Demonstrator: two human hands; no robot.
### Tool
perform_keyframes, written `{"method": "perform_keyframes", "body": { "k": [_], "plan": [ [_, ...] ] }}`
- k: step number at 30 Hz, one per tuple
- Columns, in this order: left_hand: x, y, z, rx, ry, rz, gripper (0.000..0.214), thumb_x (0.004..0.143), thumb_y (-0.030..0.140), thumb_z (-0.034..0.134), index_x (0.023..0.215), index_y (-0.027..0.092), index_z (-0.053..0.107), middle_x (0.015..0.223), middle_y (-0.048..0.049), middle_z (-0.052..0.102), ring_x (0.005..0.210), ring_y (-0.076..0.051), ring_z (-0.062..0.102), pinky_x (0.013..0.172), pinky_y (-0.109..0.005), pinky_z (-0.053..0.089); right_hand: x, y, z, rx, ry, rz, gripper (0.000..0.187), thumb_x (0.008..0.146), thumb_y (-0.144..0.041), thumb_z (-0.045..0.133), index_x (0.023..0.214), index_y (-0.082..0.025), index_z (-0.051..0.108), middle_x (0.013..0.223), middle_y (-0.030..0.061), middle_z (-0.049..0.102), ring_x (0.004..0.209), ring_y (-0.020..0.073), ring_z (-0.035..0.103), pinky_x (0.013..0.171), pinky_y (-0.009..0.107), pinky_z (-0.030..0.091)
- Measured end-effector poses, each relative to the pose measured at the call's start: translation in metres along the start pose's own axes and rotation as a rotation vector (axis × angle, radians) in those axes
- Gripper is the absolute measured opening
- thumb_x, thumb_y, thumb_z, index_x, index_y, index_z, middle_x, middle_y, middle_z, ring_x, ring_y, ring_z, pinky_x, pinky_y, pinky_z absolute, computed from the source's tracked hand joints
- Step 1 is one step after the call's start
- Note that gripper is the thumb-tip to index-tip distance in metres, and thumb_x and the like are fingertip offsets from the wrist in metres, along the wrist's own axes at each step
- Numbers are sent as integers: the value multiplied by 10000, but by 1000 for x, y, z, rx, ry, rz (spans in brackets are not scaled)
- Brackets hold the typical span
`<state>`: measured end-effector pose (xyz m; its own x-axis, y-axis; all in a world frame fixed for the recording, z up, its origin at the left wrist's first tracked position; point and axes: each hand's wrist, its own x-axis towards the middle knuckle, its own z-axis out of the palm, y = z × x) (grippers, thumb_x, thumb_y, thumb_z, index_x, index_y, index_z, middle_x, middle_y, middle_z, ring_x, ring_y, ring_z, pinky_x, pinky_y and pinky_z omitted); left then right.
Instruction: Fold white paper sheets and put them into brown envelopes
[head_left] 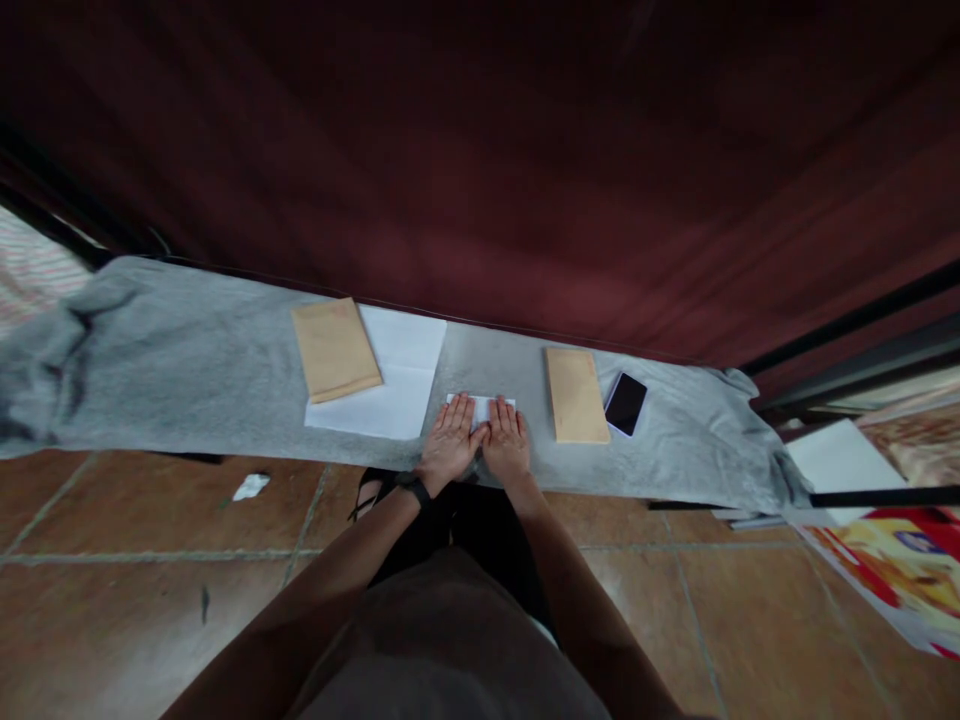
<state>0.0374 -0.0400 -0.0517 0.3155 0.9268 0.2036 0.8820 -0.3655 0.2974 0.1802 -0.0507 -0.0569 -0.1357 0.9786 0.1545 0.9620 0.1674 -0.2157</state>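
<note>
A small piece of white paper (481,410), seemingly folded, lies on the grey cloth in front of me. My left hand (451,442) rests flat on its left part, fingers stretched out. Over the right part my right hand (506,443) lies palm down in the same way. The two thumbs meet near the paper's lower middle, and the hands hide most of it. To the left are larger white sheets (409,375) with a crease across them. A tan envelope (336,350) partly covers these sheets. Another tan envelope (577,396) lies right of my hands.
A dark-screened phone (626,404) lies beside the right envelope. Grey cloth (202,370) covers the narrow table, with a dark red curtain (480,200) along its far edge. On the tiled floor (120,600) is a white scrap (250,487). A colourful printed box (900,570) stands low right.
</note>
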Motion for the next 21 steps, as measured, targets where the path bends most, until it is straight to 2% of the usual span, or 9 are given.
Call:
{"method": "perform_keyframes", "body": {
  "k": [7,13,18,21],
  "plan": [
    [-5,-5,-2,69,-45,27,653,1018,404,328,1539,10,319,1620,-212,289,1534,-288,209,1250,-459,208,-11,21,3,-39,109,2,536,1056,-285,310,1537,-56,363,1568,216,403,1469,290,364,1183,527,293],
    [-3,-3,-3,133,-86,19,663,1024,419,313,1542,6,299,1631,-218,255,1536,-294,199,1248,-467,210,-25,34,4,-70,207,8,527,1067,-307,294,1525,-67,393,1543,193,455,1423,295,422,1164,505,322],
    [-3,-2,-4,124,-88,17,655,1021,407,325,1548,20,287,1630,-214,262,1535,-293,209,1241,-488,226,-29,26,-2,-35,217,69,533,1061,-279,297,1539,-53,358,1563,200,423,1450,285,387,1174,491,318],
    [-3,-2,-6,132,-99,17,647,1019,395,328,1542,15,304,1633,-209,258,1537,-296,199,1244,-479,217,-29,12,-4,6,164,-18,535,1062,-293,306,1552,-79,340,1593,169,385,1474,261,356,1188,471,308]
  ]
}}
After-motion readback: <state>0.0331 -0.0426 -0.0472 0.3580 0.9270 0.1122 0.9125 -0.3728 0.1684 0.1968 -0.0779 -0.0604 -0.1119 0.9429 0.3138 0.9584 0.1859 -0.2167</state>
